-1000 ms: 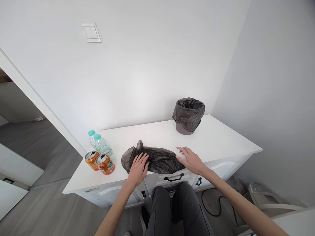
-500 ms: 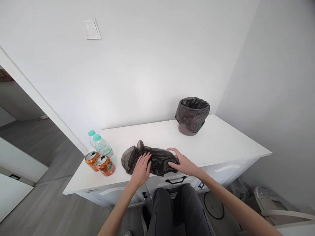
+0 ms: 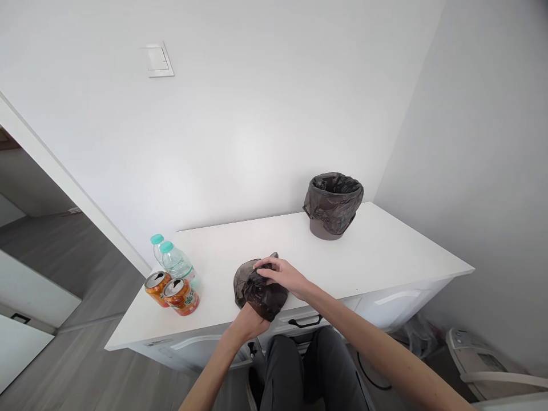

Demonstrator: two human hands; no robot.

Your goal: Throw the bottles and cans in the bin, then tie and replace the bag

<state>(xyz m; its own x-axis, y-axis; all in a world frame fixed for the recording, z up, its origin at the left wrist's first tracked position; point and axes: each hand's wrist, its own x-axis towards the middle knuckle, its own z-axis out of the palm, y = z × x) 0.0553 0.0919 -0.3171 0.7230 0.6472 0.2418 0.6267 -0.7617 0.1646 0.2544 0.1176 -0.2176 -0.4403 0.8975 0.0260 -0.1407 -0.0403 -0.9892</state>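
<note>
Head view: at the bench's [image 3: 398,254] left, two bottles [image 3: 175,264] stand behind two orange cans [image 3: 185,299]. The black bag [image 3: 268,299], at the front edge, hides the left hand's [image 3: 248,323] grip. The right hand [image 3: 286,278] curves narrowly over the bag, any pinch unclear. Stretched out a second ago, the bag is now bunched, hence more compact. Rightmost stands a lined bin [image 3: 325,229].
</note>
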